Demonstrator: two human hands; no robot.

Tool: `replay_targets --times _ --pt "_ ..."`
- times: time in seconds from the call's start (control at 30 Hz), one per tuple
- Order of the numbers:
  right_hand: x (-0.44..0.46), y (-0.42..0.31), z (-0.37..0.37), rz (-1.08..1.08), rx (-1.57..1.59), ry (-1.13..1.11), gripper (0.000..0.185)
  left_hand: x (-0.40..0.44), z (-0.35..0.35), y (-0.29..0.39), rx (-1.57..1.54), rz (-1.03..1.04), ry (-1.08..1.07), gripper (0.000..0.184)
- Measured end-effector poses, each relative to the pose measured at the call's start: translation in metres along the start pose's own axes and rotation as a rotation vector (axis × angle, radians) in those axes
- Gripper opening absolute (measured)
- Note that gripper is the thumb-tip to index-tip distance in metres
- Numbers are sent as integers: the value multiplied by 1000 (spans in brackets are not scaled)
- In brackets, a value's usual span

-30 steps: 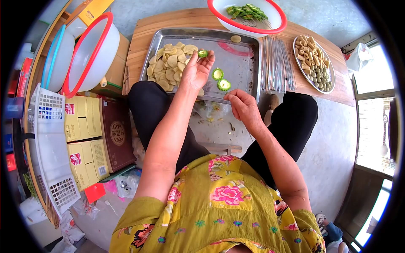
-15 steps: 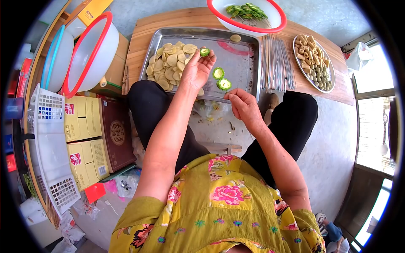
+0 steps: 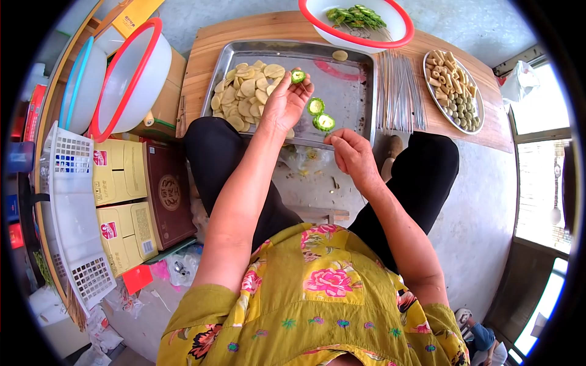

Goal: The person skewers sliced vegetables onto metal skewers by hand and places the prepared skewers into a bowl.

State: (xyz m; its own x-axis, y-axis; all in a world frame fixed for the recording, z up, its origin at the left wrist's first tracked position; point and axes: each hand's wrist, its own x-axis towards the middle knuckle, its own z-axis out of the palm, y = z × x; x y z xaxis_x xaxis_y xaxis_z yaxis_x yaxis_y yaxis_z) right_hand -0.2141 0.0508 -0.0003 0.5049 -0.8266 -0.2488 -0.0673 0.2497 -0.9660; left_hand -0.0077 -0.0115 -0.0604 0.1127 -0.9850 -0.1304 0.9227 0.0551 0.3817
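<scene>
My left hand (image 3: 288, 104) is over the metal tray (image 3: 299, 46), pinching a green bumpy-edged bitter melon slice (image 3: 298, 76) at the fingertips. Two more bitter melon slices (image 3: 323, 122) sit in a line just beyond my right hand (image 3: 352, 152). Its fingers are closed in a pinch on a thin skewer that carries them, though the skewer itself hardly shows. Pale round potato slices (image 3: 247, 91) are piled on the tray's left side, partly behind my left hand. One lone slice (image 3: 340, 55) lies at the tray's far edge.
Loose metal skewers (image 3: 400, 91) lie right of the tray, beside an oval plate (image 3: 426, 76) of skewered-looking tan rolls and small balls. A red-rimmed bowl (image 3: 400, 38) with green skewered pieces stands behind. Stacked boxes (image 3: 122, 171) and a white basket (image 3: 67, 201) are at left.
My left hand's fingertips and their slice have shifted very slightly to the right. My right hand and its two slices look almost still.
</scene>
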Motion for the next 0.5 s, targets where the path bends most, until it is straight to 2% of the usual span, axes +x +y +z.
replay_targets --times 0.23,0.33,0.5 --pt "0 -1 1 3 2 14 19 -4 5 -4 6 11 5 27" --pt "3 -3 1 1 45 22 19 -6 3 -12 19 -80 -29 30" --pt "3 -4 2 0 64 22 18 -10 11 -10 23 -47 -35 32"
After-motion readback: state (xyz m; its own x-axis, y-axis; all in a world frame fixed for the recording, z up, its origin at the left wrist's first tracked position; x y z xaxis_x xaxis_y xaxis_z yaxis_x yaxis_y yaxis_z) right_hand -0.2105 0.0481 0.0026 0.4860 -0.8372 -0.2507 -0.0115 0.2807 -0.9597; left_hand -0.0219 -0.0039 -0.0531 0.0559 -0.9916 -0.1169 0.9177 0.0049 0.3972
